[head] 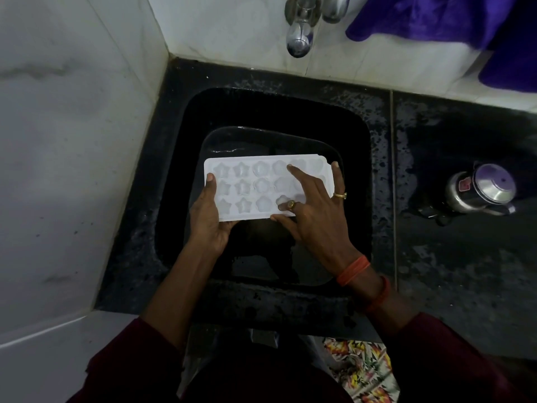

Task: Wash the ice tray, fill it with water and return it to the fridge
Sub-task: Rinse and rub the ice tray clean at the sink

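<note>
A white ice tray (250, 187) with star and flower moulds hangs level over the black sink (174, 175). My left hand (207, 216) grips its left end, thumb on top and fingers underneath. My right hand (313, 210) lies across the tray's right part: straight fingers spread over the moulds, index tip on a top-row mould, thumb at the near edge. That hand hides the tray's lower right corner. One mould near my right hand holds a pale lump. The steel tap (300, 27) stands above the sink on the wall; no water runs from it.
A dark rectangular pan (232, 138) lies in the sink under the tray. The black stone counter (465, 257) is wet. A steel pressure cooker (482, 190) stands at the right. Blue cloth (453, 18) hangs at top right. White tiled walls close in on the left and behind.
</note>
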`<state>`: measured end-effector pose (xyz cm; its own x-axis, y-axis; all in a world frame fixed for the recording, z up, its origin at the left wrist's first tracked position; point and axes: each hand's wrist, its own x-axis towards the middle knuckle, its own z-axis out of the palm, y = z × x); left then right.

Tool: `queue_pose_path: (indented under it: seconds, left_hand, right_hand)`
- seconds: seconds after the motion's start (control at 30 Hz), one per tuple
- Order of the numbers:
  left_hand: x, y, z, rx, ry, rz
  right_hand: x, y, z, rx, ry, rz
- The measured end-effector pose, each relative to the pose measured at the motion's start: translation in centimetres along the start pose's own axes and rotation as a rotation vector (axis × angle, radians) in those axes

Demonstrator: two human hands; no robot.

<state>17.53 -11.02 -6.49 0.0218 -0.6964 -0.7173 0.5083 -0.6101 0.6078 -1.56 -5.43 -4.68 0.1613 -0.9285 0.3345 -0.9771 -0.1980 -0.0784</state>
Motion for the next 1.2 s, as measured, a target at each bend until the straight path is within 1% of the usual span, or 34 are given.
queue_pose_path:
  seconds: [0.07,0.33,0.4,0.5,0.6,0.67,0.8,0.87,0.93,1.03,1.2]
  left_hand:
    - [0.0,0.0,0.1,0.004,-0.008,0.009]
    - [0.1,-0.5,0.1,-0.001,0.013,-0.014]
    - [0.3,-0.7,0.0,-0.007,0.017,-0.018]
    - [0.4,-0.8,0.0,-0.016,0.017,-0.03]
    - [0.5,-0.8,0.0,-0.013,0.003,-0.025]
    - [0.5,-0.8,-0.1,-0.008,0.0,-0.021]
    - [0.3,-0.8,-0.2,0.003,0.002,-0.024]
    - [0.3,-0.9,-0.2,0.007,0.002,-0.022]
    - [0.3,-0.9,-0.2,-0.006,0.002,-0.025]
    - [0.2,-0.7,-0.1,-0.016,0.006,-0.032]
    - [0.1,-0.6,0.0,-0.017,0.001,-0.03]
  right_hand:
    - [-0.1,0.2,-0.1,0.005,0.005,0.005]
    - [-0.3,0.9,0.2,-0.002,-0.143,0.03]
    - [-0.2,1.0,0.2,-0.03,-0.137,0.034]
    - [-0.2,1.1,0.0,-0.036,-0.081,0.039]
    - [-0.3,0.9,-0.1,-0.035,-0.034,-0.007]
    - [-0.4,1.0,-0.1,-0.044,-0.07,-0.011]
    - [-0.5,1.2,0.0,-0.121,-0.209,-0.01]
    - [-0.3,1.4,-0.1,-0.153,-0.232,-0.024]
    - [-0.3,1.5,-0.1,-0.144,-0.208,-0.027]
    - [-0.4,1.4,-0.1,-0.112,-0.122,-0.01]
    - [-0.6,1.0,-0.2,-0.105,-0.182,0.004]
